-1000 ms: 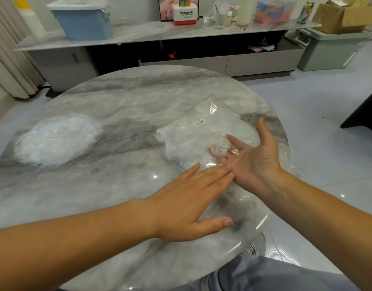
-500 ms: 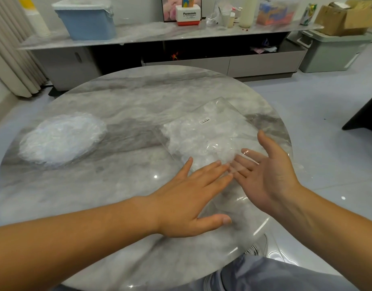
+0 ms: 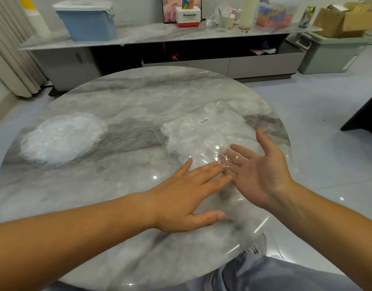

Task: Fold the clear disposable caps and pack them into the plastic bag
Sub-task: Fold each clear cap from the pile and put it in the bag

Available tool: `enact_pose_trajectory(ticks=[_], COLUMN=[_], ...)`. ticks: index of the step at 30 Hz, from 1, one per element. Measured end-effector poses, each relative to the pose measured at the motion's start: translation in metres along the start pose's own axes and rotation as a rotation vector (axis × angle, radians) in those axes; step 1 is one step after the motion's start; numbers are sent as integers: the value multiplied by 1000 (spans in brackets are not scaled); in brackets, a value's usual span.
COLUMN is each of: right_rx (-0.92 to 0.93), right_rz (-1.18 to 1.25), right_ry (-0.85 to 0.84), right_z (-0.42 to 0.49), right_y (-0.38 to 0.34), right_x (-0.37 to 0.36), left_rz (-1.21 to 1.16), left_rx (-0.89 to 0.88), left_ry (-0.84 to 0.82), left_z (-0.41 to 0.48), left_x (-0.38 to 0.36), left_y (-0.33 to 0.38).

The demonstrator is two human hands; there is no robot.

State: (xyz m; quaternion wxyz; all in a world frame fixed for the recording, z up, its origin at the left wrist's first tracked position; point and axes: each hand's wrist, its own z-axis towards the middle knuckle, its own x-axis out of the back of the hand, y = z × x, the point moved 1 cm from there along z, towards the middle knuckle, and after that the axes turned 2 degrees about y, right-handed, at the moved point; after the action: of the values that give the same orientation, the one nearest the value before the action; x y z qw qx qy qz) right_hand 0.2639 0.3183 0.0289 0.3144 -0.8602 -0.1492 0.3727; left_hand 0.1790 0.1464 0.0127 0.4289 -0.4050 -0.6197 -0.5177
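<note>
Inside plastic bag [image 3: 228, 113], crumpled clear caps [image 3: 191, 137]

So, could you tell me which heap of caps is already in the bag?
The right heap, inside the labelled bag; the left heap lies bare on the table.

Both arms reach in from the bottom. Left hand [image 3: 187, 198] is palm down, fingers straight and spread, thumb out. Right hand [image 3: 258, 175] is palm up, fingers relaxed, fingertips almost meeting.
</note>
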Motion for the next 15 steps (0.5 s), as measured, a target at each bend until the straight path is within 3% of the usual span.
enact_pose_trajectory(ticks=[10,12,15], right_rx=[129,167,270], right_rz=[-630,-721,-729], right_ry=[211,186,20], right_z=[-46,-52,-59], right_y=[-2,-1,6], right_x=[12,2,-28], left_rz=[-65,-89,-143], left_rx=[6,45,182], left_ry=[64,85,128], left_z=[-13,-20,-33], left_x=[3,6,12], left_y=[-8,-12,-27])
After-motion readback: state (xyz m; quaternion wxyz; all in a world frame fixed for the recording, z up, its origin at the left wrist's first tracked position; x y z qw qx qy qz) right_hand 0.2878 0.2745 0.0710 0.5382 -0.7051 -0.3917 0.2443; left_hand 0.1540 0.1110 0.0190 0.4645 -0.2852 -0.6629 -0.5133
